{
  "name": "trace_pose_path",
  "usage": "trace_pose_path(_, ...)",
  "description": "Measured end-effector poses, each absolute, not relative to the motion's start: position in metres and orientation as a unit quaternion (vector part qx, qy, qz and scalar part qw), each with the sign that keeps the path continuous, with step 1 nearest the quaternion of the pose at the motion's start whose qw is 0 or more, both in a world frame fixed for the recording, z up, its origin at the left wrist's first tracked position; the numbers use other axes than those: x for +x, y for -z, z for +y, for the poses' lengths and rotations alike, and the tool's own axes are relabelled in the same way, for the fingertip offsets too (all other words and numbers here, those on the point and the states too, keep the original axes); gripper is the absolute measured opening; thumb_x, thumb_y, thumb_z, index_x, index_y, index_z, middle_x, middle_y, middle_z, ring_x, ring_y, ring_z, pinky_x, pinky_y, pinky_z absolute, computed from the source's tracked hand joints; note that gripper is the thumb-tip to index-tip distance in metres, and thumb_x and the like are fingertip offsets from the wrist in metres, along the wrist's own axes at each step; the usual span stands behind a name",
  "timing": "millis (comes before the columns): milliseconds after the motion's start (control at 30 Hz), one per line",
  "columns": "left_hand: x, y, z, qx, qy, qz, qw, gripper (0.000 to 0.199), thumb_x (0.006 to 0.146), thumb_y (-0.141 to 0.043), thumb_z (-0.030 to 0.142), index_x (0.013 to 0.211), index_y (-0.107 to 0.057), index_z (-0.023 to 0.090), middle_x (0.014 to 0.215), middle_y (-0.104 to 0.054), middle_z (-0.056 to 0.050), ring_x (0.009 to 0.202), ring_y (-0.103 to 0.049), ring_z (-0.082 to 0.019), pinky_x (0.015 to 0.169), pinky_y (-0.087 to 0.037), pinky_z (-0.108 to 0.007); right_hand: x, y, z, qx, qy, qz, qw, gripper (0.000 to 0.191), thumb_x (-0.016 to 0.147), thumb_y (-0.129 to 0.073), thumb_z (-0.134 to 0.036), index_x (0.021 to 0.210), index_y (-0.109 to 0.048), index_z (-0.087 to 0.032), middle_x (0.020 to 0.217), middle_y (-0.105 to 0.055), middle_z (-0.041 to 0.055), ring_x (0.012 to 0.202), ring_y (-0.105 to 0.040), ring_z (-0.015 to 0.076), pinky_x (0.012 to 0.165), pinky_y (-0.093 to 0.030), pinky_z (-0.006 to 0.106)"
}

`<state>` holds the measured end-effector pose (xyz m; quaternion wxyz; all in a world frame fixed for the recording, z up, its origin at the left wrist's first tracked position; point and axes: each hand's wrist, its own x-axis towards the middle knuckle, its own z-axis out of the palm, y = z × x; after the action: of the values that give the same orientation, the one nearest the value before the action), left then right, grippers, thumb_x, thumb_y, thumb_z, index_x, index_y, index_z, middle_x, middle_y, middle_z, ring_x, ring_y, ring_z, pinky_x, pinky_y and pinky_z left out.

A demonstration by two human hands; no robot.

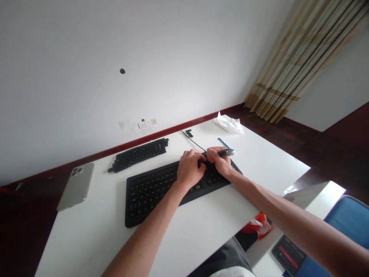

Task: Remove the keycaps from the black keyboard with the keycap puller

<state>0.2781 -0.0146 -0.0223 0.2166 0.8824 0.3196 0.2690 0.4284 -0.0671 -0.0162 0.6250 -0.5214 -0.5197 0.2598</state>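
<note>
A black keyboard lies on the white table, with most of its keycaps off and bare switches showing on the left side. Over its upper right part, my left hand has its fingers curled around something small and dark that I cannot make out. Touching it on the right, my right hand is closed around a dark-handled tool whose end sticks out to the right. Removed keycaps lie in rows behind the keyboard. A few more black keycaps sit near the cable.
A phone lies at the table's left edge. Crumpled white plastic is at the back right, near a thin blue stick. Below the front edge are a red bag and a blue chair.
</note>
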Motion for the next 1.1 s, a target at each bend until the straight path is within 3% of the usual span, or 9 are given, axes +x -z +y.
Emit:
trace_pose_path(167,0.279,0.024,-0.019,0.903,-0.250,0.302,0.175,0.037,0.096,-0.063,0.029,0.133,-0.063,0.027,0.147,-0.058,-0.008,0.137,-0.050,-0.033,0.112,-0.047,-0.049,0.429,0.017,-0.068,-0.530,-0.253,-0.532,0.610,0.053,0.096,-0.059,-0.044,0.051,-0.042,-0.021,0.051,-0.038,-0.0020,0.051,-0.033,0.0129,0.053,-0.027,0.032)
trace_pose_path(267,0.282,0.027,-0.021,0.920,-0.217,0.285,0.160,0.039,0.102,-0.055,0.032,0.140,-0.061,0.028,0.158,-0.052,-0.009,0.149,-0.040,-0.041,0.116,-0.040,-0.060,0.430,0.019,-0.068,-0.527,-0.254,-0.536,0.609,0.054,0.096,-0.060,-0.046,0.051,-0.043,-0.021,0.052,-0.039,-0.0015,0.052,-0.033,0.0132,0.053,-0.028,0.032)
trace_pose_path(367,0.286,0.029,-0.019,0.923,-0.199,0.280,0.172,0.040,0.105,-0.049,0.032,0.143,-0.061,0.031,0.159,-0.052,-0.007,0.150,-0.040,-0.043,0.115,-0.038,-0.065,0.431,0.020,-0.068,-0.525,-0.253,-0.542,0.605,0.054,0.095,-0.061,-0.047,0.051,-0.043,-0.021,0.053,-0.038,-0.0014,0.053,-0.032,0.0133,0.053,-0.029,0.032)
trace_pose_path(667,0.298,0.029,-0.004,0.944,-0.175,0.224,0.167,0.039,0.106,-0.044,0.030,0.138,-0.065,0.033,0.163,-0.048,-0.001,0.151,-0.040,-0.038,0.116,-0.037,-0.057,0.432,0.022,-0.069,-0.512,-0.259,-0.542,0.614,0.054,0.094,-0.063,-0.046,0.051,-0.043,-0.021,0.052,-0.039,-0.0011,0.054,-0.031,0.0138,0.055,-0.030,0.033)
trace_pose_path(833,0.296,0.031,-0.005,0.949,-0.174,0.224,0.135,0.040,0.107,-0.042,0.032,0.142,-0.062,0.034,0.163,-0.048,0.001,0.149,-0.043,-0.035,0.115,-0.039,-0.052,0.433,0.026,-0.071,-0.480,-0.238,-0.527,0.659,0.051,0.096,-0.057,-0.041,0.051,-0.042,-0.022,0.051,-0.040,-0.0006,0.052,-0.034,0.0143,0.055,-0.031,0.034)
trace_pose_path(1100,0.296,0.027,-0.005,0.939,-0.205,0.232,0.149,0.035,0.106,-0.047,0.030,0.138,-0.062,0.029,0.151,-0.061,-0.004,0.141,-0.051,-0.031,0.111,-0.044,-0.048,0.433,0.012,-0.078,-0.550,-0.114,-0.578,0.591,0.056,0.099,-0.051,-0.052,0.053,-0.041,-0.022,0.052,-0.038,0.0004,0.050,-0.034,0.0145,0.052,-0.028,0.034)
